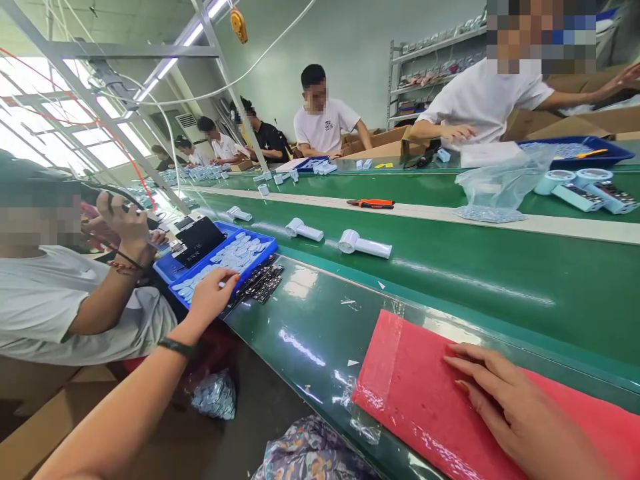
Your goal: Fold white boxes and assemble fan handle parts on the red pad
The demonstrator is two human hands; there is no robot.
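Observation:
My left hand [215, 295] is at the near edge of a blue tray [274, 245]. Thumb and fingers are pinched together, with a bit of a small light-blue plastic piece showing between them. Many similar flat light-blue pieces [240, 250] lie in the tray. Beside it, close to my fingertips, is a pile of dark narrow strips [265, 283], perhaps circuit boards. My right hand [505, 400] rests on a red pad [415, 367] edged with clear tape, its fingers stretched out and holding nothing.
Light-blue handheld fan bodies [365, 245] lie along the green conveyor belt [450, 267]. Orange-handled pliers [373, 204] and a clear plastic bag [500, 187] are farther back. A co-worker [95, 293] sits close on my left; others work across the line. Small scraps dot the tabletop.

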